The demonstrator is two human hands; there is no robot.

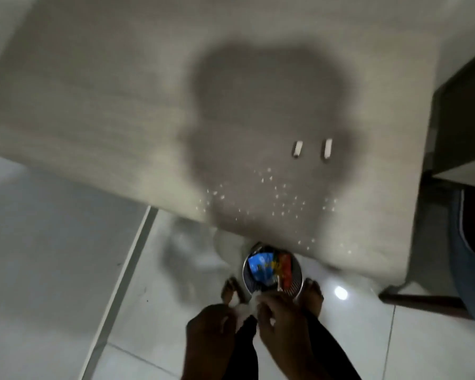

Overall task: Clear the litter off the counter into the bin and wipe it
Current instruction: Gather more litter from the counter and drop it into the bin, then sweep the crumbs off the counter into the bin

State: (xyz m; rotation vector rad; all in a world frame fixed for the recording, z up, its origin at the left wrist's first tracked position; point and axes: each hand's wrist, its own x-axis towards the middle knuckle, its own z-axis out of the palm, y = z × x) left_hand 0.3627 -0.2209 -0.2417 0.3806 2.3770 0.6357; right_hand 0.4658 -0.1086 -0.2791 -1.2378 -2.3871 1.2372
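The beige counter (93, 100) fills the upper view, with my head's shadow across it. Two small white stubs (297, 148) (327, 148) lie side by side on it, and many tiny white crumbs (280, 198) are scattered near its front edge. A round metal bin (299, 281) stands on the floor between my bare feet, holding blue and red wrappers (263, 266). My left hand (209, 333) and my right hand (283, 322) are together just above the bin's near rim, both gripping a crumpled white tissue (244, 311). The picture is blurred.
White floor tiles (154, 311) surround the bin, with a bright lamp reflection (340, 292) to its right. A dark cabinet edge (461, 111) stands at the right of the counter. A blue object (472, 259) sits low at the far right.
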